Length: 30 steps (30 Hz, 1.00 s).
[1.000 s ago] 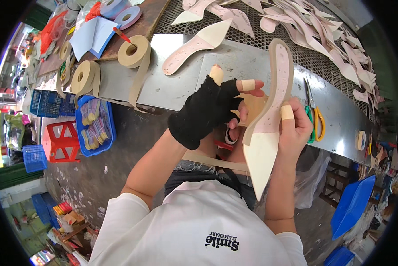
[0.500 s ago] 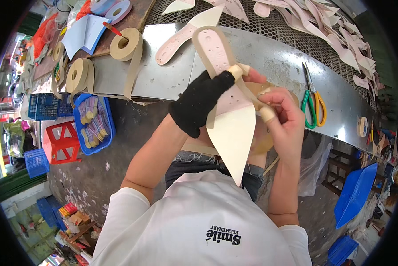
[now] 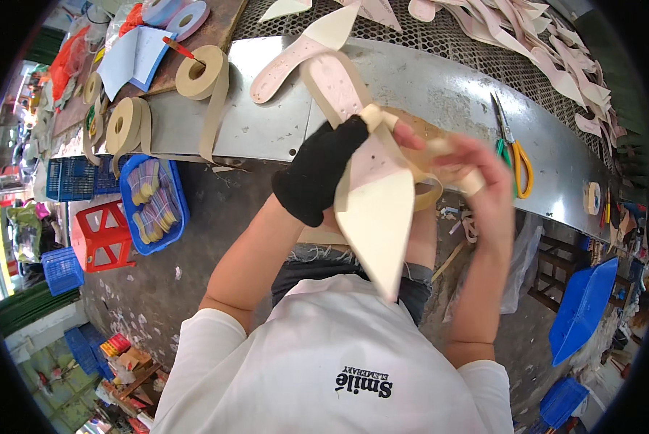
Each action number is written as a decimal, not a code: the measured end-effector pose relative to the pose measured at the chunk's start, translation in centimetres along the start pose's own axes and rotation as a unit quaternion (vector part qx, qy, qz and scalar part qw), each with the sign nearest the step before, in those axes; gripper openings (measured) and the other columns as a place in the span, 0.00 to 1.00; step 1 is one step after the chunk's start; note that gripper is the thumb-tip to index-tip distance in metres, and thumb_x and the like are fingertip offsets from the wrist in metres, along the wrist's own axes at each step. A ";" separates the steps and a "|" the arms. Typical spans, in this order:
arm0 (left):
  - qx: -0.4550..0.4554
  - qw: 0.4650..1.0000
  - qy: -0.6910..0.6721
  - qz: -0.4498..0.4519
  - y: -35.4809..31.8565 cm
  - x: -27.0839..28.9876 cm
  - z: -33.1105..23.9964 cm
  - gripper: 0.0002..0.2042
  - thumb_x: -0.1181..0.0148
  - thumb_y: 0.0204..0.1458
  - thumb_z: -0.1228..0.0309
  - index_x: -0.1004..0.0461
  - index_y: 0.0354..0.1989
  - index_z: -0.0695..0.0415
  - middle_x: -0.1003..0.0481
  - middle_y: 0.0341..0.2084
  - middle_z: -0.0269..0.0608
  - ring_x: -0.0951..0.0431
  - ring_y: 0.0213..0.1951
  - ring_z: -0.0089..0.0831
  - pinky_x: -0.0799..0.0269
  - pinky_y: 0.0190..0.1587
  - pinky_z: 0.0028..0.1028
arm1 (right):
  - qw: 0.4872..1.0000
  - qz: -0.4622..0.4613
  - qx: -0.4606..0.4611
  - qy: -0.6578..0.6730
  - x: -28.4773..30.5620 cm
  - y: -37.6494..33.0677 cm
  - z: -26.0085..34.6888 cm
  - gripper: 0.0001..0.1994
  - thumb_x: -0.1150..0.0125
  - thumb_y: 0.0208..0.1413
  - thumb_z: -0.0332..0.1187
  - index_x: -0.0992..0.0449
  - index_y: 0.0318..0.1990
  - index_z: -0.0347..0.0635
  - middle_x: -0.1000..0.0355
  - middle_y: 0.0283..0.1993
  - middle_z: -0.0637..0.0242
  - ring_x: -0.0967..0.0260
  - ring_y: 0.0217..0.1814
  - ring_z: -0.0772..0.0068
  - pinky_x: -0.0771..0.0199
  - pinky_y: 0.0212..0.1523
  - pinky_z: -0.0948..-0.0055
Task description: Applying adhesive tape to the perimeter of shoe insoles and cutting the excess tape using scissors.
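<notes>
My left hand [image 3: 324, 166], in a black fingerless glove with taped fingertips, grips a long pointed shoe insole [image 3: 371, 195] near its middle. The insole is pale pink at its heel half and cream at its point, which aims down toward my lap. My right hand [image 3: 476, 184], fingers taped, is at the insole's right edge and holds a strip of beige tape [image 3: 429, 189] that loops around it. The right hand is blurred. Both hands are just in front of the metal workbench [image 3: 266, 123].
Another pink insole [image 3: 295, 50] lies on the bench, with beige tape rolls [image 3: 198, 72] at the left and green-and-yellow scissors [image 3: 512, 152] at the right. Many insoles are heaped on the mesh top [image 3: 527, 36]. Blue baskets [image 3: 154, 206], a red stool [image 3: 104, 235] and a blue chair [image 3: 581, 304] stand on the floor.
The insole has swung from standing on edge at my right to lying across my left hand with its point toward me. My right hand moved to its right edge with the tape.
</notes>
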<state>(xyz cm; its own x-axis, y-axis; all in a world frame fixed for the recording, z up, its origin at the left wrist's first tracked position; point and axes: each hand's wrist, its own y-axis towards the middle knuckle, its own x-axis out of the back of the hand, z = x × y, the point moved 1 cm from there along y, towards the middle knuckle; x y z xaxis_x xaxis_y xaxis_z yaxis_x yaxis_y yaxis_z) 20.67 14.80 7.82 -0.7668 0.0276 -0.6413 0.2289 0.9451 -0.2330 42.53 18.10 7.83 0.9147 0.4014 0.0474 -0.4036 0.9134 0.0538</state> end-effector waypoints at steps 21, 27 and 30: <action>-0.179 0.884 -0.430 -0.038 1.3 0.3 1.8 0.20 0.48 0.58 0.55 0.37 0.45 0.61 0.41 0.59 0.60 0.41 0.62 0.52 0.34 0.59 0.39 | 0.995 -0.040 -0.062 -0.063 -5.8 -5.8 -1.8 0.16 0.33 0.45 0.26 0.35 0.37 0.38 0.38 0.29 0.72 0.40 0.30 0.83 0.38 0.32 0.83; -0.195 0.893 -0.406 -0.014 1.7 0.4 2.2 0.19 0.48 0.58 0.55 0.36 0.45 0.60 0.41 0.59 0.59 0.41 0.63 0.51 0.36 0.60 0.38 | 0.991 -0.036 -0.101 -0.078 -7.3 -4.9 -2.2 0.20 0.27 0.43 0.30 0.36 0.36 0.37 0.34 0.27 0.71 0.37 0.30 0.83 0.36 0.32 0.83; -0.181 0.902 -0.392 -0.020 1.8 0.4 2.8 0.19 0.49 0.58 0.55 0.35 0.45 0.59 0.38 0.58 0.58 0.41 0.63 0.50 0.36 0.60 0.38 | 0.993 -0.064 -0.073 -0.069 -7.5 -4.3 -2.2 0.19 0.27 0.43 0.31 0.35 0.35 0.37 0.32 0.26 0.72 0.36 0.29 0.84 0.35 0.31 0.83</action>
<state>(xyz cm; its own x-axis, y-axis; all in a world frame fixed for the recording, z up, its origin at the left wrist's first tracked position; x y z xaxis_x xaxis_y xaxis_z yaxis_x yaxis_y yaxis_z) 22.42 15.64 5.11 -0.0784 -0.1136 -0.9904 -0.1099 0.9884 -0.1047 37.44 11.28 5.07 0.9426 0.2768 0.1866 -0.2670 0.9607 -0.0765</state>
